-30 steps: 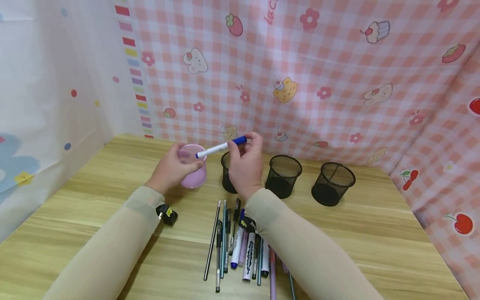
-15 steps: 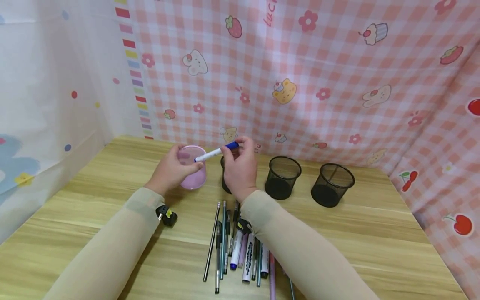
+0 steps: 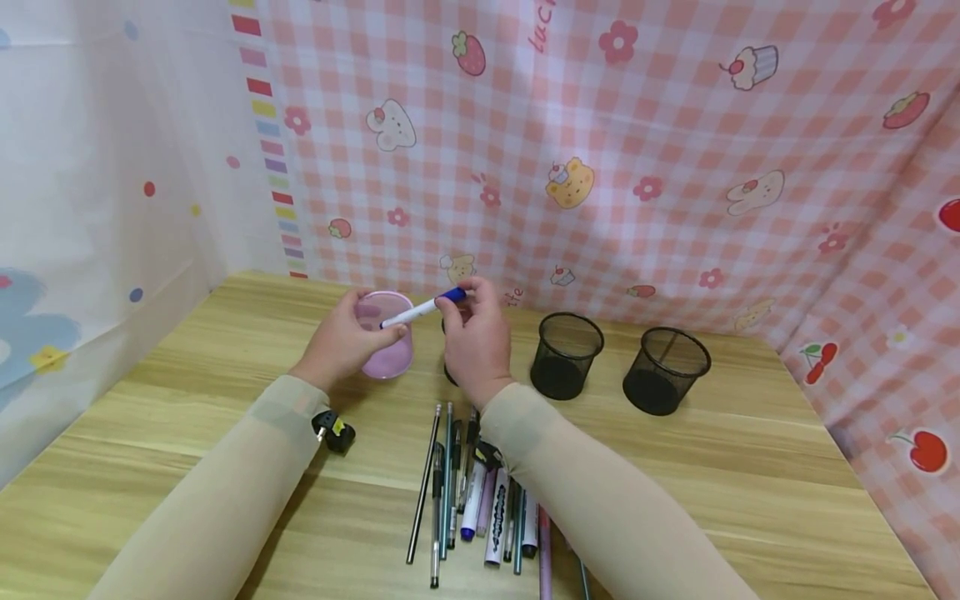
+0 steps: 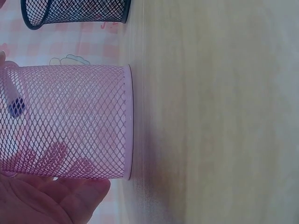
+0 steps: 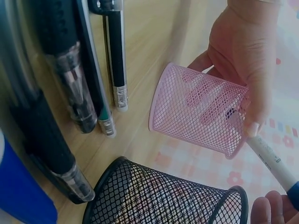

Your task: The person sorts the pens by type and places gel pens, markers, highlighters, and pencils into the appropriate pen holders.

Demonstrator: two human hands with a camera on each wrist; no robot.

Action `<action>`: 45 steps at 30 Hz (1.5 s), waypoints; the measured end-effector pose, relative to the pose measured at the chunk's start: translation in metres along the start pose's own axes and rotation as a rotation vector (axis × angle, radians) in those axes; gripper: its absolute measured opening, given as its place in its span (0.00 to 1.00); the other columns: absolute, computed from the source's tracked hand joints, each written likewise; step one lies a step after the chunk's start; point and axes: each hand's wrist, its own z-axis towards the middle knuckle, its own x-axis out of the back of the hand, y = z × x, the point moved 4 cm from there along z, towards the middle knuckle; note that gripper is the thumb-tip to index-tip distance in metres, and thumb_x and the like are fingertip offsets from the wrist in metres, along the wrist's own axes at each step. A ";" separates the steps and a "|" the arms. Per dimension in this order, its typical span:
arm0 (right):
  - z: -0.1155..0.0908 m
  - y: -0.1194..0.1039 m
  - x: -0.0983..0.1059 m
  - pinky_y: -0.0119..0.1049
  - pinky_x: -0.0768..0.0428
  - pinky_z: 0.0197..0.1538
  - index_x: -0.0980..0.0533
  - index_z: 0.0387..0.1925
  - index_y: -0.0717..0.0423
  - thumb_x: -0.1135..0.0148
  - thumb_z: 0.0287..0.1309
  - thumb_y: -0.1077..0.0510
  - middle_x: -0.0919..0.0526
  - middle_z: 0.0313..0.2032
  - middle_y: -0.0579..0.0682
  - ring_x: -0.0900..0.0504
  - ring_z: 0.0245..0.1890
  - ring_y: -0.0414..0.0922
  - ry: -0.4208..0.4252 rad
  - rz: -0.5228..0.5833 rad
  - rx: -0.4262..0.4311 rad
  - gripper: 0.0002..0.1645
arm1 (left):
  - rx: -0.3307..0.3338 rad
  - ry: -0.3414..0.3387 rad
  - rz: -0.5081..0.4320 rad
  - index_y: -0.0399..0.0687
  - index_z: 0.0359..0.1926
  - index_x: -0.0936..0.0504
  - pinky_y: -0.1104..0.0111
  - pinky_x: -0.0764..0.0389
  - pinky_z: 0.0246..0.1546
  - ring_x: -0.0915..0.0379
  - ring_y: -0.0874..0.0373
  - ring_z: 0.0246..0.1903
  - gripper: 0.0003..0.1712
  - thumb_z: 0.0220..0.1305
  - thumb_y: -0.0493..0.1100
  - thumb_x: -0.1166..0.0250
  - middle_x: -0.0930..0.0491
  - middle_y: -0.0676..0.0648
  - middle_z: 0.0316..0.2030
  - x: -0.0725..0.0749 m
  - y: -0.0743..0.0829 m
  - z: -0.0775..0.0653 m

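My left hand (image 3: 336, 343) curls around the pink mesh pen cup (image 3: 392, 360), which stands upright at the left of the table. Between thumb and fingers my right hand (image 3: 480, 343) pinches a white marker (image 3: 409, 315) by its blue-capped end. The marker slants down to the left over the rim. Through the mesh (image 4: 79, 116) in the left wrist view its dark blue end (image 4: 16, 107) shows just inside the mouth. In the right wrist view, the left thumb (image 5: 257, 112) lies at the rim beside the marker (image 5: 273, 161), its fingers behind the mesh.
A black mesh cup (image 5: 154, 196) stands right of the pink one, mostly behind my right hand in the head view. Two more black mesh cups (image 3: 567, 357) (image 3: 666, 371) stand farther right. Several pens, pencils and markers (image 3: 472, 500) lie at the front, partly under my right forearm.
My right hand has moved left and slightly down with the marker, bringing the marker's lower end into the mouth of the pink cup. The left hand and the cup have stayed in place.
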 end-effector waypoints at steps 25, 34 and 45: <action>-0.004 -0.002 -0.007 0.36 0.16 0.39 0.21 0.55 0.54 0.38 0.76 0.53 0.11 0.42 0.50 0.15 0.39 0.44 -0.147 -0.097 -0.020 0.13 | 0.002 -0.012 -0.023 0.42 0.79 0.42 0.41 0.22 0.64 0.24 0.35 0.65 0.60 0.60 0.69 0.26 0.28 0.32 0.70 0.000 0.000 -0.001; -0.005 -0.003 -0.008 0.35 0.19 0.39 0.20 0.52 0.52 0.38 0.76 0.53 0.12 0.40 0.49 0.19 0.37 0.44 -0.167 -0.132 -0.012 0.11 | -0.006 -0.006 -0.026 0.42 0.78 0.41 0.41 0.21 0.63 0.25 0.35 0.66 0.58 0.60 0.68 0.26 0.28 0.32 0.69 -0.001 0.001 -0.001; -0.005 -0.002 -0.010 0.35 0.17 0.42 0.18 0.54 0.52 0.37 0.75 0.53 0.10 0.44 0.49 0.16 0.39 0.43 -0.181 -0.141 -0.030 0.12 | -0.003 -0.003 -0.014 0.43 0.78 0.41 0.40 0.22 0.64 0.25 0.35 0.66 0.58 0.60 0.69 0.27 0.28 0.32 0.70 -0.001 0.001 -0.002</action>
